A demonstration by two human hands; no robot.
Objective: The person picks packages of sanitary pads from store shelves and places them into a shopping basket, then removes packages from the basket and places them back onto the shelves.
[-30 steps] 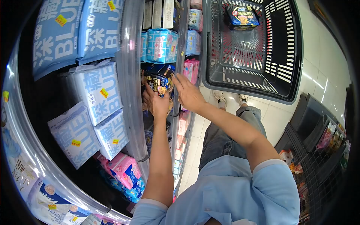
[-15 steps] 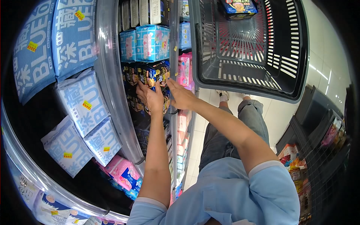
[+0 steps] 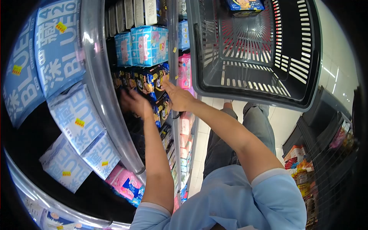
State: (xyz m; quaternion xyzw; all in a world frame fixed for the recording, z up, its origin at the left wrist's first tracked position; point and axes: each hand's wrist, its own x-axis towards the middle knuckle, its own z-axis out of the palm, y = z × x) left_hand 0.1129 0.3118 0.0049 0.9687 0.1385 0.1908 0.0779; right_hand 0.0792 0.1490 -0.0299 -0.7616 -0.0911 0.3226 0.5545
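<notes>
Black sanitary pad packs with gold and blue print stand side by side on the shelf, with more of the same kind below. My right hand lies with fingers stretched along the front of the rightmost pack, fingertips against it. To the left, my left hand hangs over the dark shelf gap by the packs, blurred, its fingers apart and nothing seen in them. Light-blue checked packs sit just behind the black ones.
A dark grey shopping basket stands at the right, with one dark blue pack inside. A clear shelf rail runs along the left. Blue and white packs lie on the left shelf. Snack bags hang at lower right.
My left hand has come off the black packs and moved left and slightly down. My right hand stays at the packs' front, its fingers now on the rightmost pack. The view has shifted slightly.
</notes>
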